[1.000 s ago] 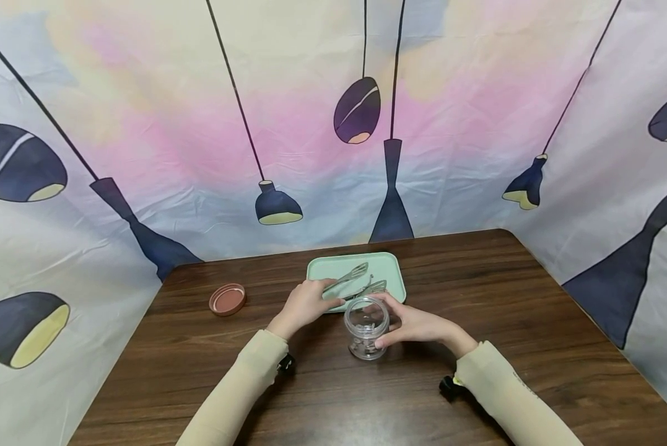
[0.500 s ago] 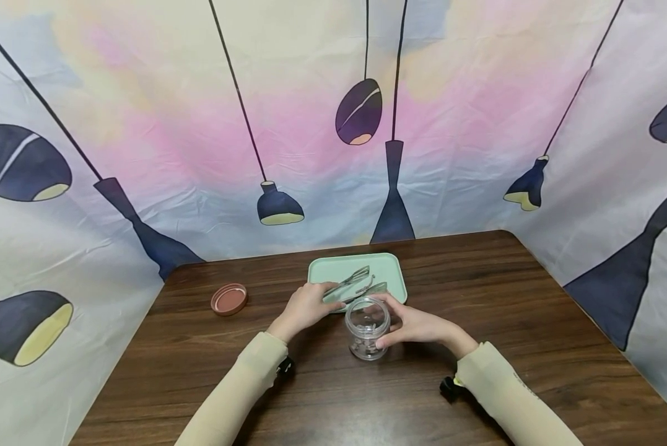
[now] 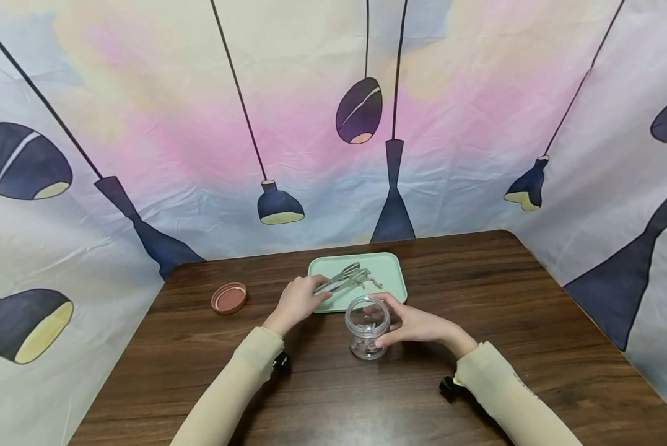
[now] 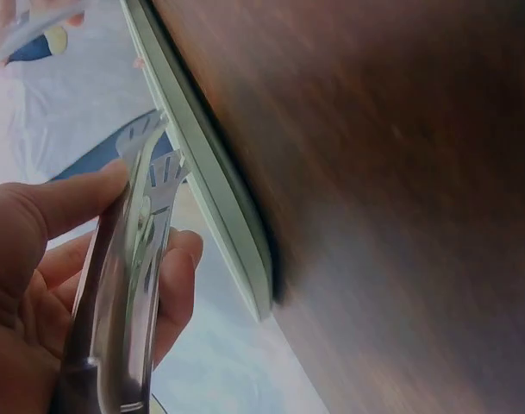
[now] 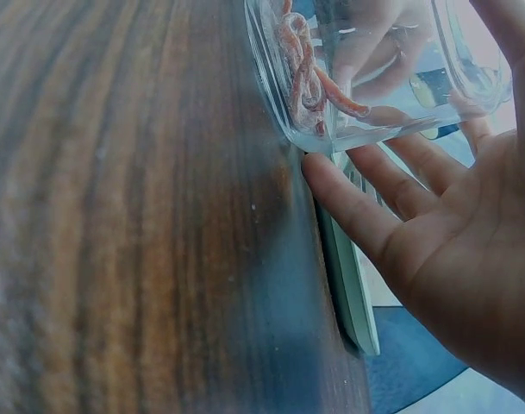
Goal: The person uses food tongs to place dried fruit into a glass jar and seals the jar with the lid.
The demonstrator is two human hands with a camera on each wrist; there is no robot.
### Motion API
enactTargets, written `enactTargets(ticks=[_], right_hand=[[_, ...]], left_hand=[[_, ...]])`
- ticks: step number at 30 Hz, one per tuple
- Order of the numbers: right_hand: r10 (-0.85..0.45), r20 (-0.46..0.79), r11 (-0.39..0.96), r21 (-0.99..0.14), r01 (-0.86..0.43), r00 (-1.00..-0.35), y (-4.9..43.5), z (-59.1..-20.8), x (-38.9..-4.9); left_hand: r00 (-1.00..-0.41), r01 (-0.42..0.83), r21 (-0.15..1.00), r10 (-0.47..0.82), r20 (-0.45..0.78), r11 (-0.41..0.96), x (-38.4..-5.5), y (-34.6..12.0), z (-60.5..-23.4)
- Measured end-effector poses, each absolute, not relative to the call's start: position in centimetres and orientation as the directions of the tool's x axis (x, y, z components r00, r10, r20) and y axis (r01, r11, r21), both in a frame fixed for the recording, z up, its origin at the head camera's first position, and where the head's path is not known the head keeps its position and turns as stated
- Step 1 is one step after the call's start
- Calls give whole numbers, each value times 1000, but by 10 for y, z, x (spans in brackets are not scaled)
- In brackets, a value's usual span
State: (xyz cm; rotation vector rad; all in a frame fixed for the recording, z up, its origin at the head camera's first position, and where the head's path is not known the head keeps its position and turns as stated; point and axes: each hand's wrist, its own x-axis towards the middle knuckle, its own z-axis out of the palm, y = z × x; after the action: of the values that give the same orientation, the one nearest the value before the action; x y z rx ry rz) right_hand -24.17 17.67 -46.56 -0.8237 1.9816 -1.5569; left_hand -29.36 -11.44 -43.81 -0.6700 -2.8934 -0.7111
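Holding the silver slotted metal tongs point(image 4: 115, 289) in left hand point(image 3: 295, 302) over the pale-green rectangular tray point(image 3: 387, 265), squeeze gently, and steady the clear cylindrical jar point(image 3: 363, 331), gripped in right hand point(image 3: 419, 323) just before the tray.

Tongs point(image 4: 111, 302) in left hand point(image 3: 296, 305): shiny metal, smooth, reflective. Jar point(image 3: 361, 339) in right hand point(image 3: 417, 323): clear, smooth, glossy; glass or plastic, can't tell. Strips point(image 5: 305, 82) inside it: wrinkled, slightly glossy. Tray point(image 3: 391, 279) just beyond both hands: smooth, plastic-looking, low sheen. Lid point(image 3: 229, 298) left of left hand: smooth, satin. Table point(image 3: 467, 279) under hands: wood-grain, semi-gloss. Backdrop point(image 3: 199, 130) beyond hands: printed cloth, matt, creased. Sleeves point(image 3: 227, 390) behind hands: matt cloth.
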Motion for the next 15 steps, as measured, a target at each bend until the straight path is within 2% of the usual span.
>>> enactTargets(ticks=[7, 15], right_hand=[[-721, 13, 167, -967, -192, -693, 176, -466, -242], [-704, -31, 190, -971, -146, -710, 177, -466, -242]], left_hand=[[-916, 399, 432, 334, 222, 809, -301, -128, -441], [-931, 360, 452, 286, 225, 816, -303, -140, -441]])
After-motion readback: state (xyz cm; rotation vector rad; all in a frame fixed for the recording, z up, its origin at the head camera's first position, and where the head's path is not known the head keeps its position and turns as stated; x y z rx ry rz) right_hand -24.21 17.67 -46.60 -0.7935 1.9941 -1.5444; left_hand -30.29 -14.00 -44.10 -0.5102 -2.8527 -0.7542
